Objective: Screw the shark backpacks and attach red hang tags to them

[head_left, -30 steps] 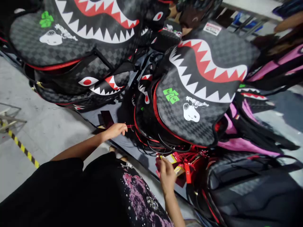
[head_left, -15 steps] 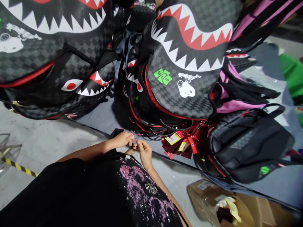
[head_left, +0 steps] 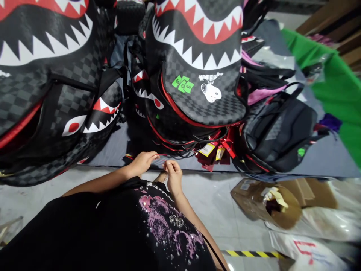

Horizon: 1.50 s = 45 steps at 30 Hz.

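Close to the table's front edge, my left hand (head_left: pixel 144 162) is closed in a pinch on a thin red string (head_left: pixel 161 154) that sticks out past its fingertips. A dark tag-like piece with a yellow and red end (head_left: pixel 129 156) shows just behind that hand. My right hand (head_left: pixel 174 176) is a short way to the right, thumb and fingers pressed together by the strand's other end. What sits between those fingertips is too small to be sure of. Beyond both hands stands a black checked backpack (head_left: pixel 203 101) with shark teeth, red piping and a white dog print.
Dark red hang tags with yellow labels (head_left: pixel 208 149) lie right of my hands. A smaller black backpack (head_left: pixel 282 131) is farther right, and a large shark-mouth backpack (head_left: pixel 64 82) stands left. An open cardboard box (head_left: pixel 254 199) and white sacks (head_left: pixel 313 252) are on the floor.
My view has turned to the right, showing more green cloth and floor. My hands have drawn slightly apart, with the thin string showing between them.
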Available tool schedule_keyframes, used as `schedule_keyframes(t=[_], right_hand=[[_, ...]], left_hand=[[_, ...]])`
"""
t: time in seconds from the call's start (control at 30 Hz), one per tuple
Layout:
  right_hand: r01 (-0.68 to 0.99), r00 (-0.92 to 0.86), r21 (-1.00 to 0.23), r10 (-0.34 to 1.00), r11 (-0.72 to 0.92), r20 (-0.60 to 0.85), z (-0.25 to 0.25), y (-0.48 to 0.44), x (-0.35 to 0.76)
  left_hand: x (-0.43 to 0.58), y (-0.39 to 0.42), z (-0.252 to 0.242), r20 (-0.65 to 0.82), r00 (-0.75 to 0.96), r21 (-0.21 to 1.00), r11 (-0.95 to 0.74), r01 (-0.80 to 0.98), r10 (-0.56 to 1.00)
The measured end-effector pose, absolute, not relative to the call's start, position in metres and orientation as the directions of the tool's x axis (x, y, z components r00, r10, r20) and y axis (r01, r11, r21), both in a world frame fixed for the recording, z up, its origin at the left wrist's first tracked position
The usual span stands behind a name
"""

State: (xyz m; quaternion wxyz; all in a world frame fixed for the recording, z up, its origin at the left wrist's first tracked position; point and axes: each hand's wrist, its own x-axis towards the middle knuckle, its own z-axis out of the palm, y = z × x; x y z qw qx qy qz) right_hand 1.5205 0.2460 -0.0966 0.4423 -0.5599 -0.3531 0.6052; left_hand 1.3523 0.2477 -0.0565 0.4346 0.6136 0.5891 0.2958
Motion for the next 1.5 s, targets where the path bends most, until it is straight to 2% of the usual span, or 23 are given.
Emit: schedule_keyframes(t=[0.1,0.2,0.27,0.37,0.47,0.57,0.67,0.77,0.83,0.9,0.97,1.0,1.07,1.13,1.2,1.27,1.33,1.43,1.5], right_hand=[[-0.246,0.087,-0.933,0.953,-0.262,-0.291,-0.081,0.251,1.525],[-0.27,0.17,-0.952,0.967,-0.142,-0.192,-0.065,0.261,1.544],[-0.201,0.251,-0.977,0.961,-0.067,-0.118,-0.061,0.264,1.56],[-0.008,0.358,-1.0,0.933,-0.023,-0.024,-0.066,0.264,1.58],[0.214,0.339,-0.975,0.941,-0.063,0.014,-0.078,0.258,1.586],[0.301,0.188,-0.94,0.977,-0.157,-0.103,-0.088,0.25,1.575],[0.212,0.036,-0.924,0.948,-0.318,-0.318,-0.095,0.242,1.556],[0.074,-0.021,-0.88,0.882,-0.469,-0.472,-0.1,0.241,1.541],[-0.023,-0.034,-0.85,0.85,-0.526,-0.525,-0.104,0.243,1.535],[-0.102,-0.053,-0.831,0.837,-0.547,-0.544,-0.107,0.248,1.533],[-0.12,-0.081,-0.829,0.838,-0.546,-0.54,-0.112,0.254,1.533],[-0.098,-0.107,-0.836,0.841,-0.54,-0.53,-0.115,0.258,1.534],[0.012,-0.165,-0.874,0.861,-0.485,-0.48,-0.123,0.269,1.538],[0.242,-0.2,-0.91,0.9,-0.337,-0.387,-0.133,0.283,1.543],[0.535,-0.221,-0.834,0.931,-0.135,-0.292,-0.145,0.298,1.55],[0.718,-0.256,-0.696,0.934,0.01,-0.25,-0.157,0.309,1.558],[0.753,-0.296,-0.654,0.925,0.071,-0.24,-0.165,0.312,1.566],[0.703,-0.329,-0.705,0.922,0.094,-0.205,-0.173,0.306,1.578],[0.63,-0.275,-0.776,0.943,0.03,-0.188,-0.178,0.3,1.584]], left_hand=[[1.345,0.251,-0.053,-0.082,-0.008,0.926,0.079,0.37,0.997],[1.317,0.258,-0.057,-0.071,-0.077,0.801,0.103,0.59,0.995],[1.29,0.264,-0.066,-0.028,-0.099,0.631,0.094,0.77,0.995],[1.257,0.274,-0.09,0.004,-0.086,0.385,0.078,0.92,0.996],[1.252,0.287,-0.127,-0.116,0.057,0.283,-0.022,0.959,0.992],[1.265,0.303,-0.163,-0.205,0.173,0.325,-0.1,0.941,0.963],[1.276,0.316,-0.174,-0.243,0.216,0.355,-0.121,0.927,0.946],[1.29,0.312,-0.155,-0.237,0.272,0.416,-0.156,0.896,0.933],[1.308,0.297,-0.138,-0.17,0.346,0.563,-0.197,0.803,0.923],[1.335,0.276,-0.127,-0.114,0.382,0.761,-0.166,0.627,0.917],[1.363,0.257,-0.128,-0.174,0.356,0.892,-0.005,0.451,0.918],[1.373,0.251,-0.131,-0.237,0.326,0.913,0.096,0.395,0.915],[1.384,0.244,-0.138,-0.347,0.237,0.898,0.248,0.363,0.908],[1.382,0.245,-0.142,-0.381,0.135,0.865,0.301,0.402,0.915],[1.375,0.252,-0.142,-0.38,0.082,0.827,0.299,0.475,0.922],[1.37,0.261,-0.14,-0.4,0.091,0.76,0.274,0.589,0.912],[1.371,0.271,-0.139,-0.433,0.103,0.677,0.247,0.694,0.895],[1.383,0.285,-0.147,-0.458,0.1,0.608,0.228,0.761,0.883],[1.393,0.294,-0.156,-0.463,0.13,0.609,0.208,0.766,0.877]])
